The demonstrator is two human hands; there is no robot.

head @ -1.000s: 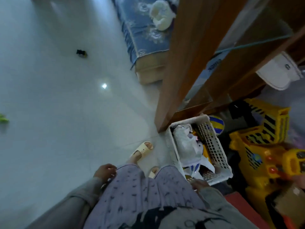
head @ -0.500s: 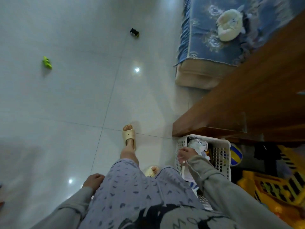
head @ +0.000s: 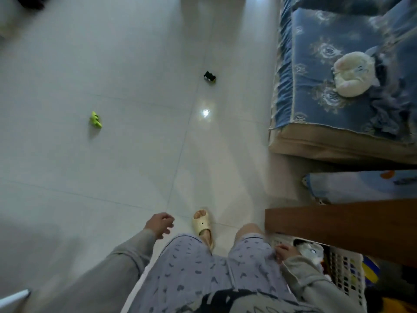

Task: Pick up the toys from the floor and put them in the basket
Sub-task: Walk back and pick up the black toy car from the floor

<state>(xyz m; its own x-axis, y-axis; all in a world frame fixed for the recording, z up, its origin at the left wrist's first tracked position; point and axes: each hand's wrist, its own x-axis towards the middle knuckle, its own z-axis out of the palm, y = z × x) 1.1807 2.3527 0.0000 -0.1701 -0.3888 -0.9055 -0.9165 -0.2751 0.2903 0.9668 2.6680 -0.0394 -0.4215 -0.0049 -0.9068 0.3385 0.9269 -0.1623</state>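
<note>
Ahead: green toy (head: 95, 119) | black toy (head: 210, 77) | open floor (head: 135, 166) around both

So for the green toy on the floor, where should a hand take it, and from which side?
From above, pinching across its narrow width. The green toy lies flat and alone on the tiles, long axis running diagonally, so its long sides are free for fingers. Its finer shape is too small to tell. The left hand, open and empty, is on its side.
</note>
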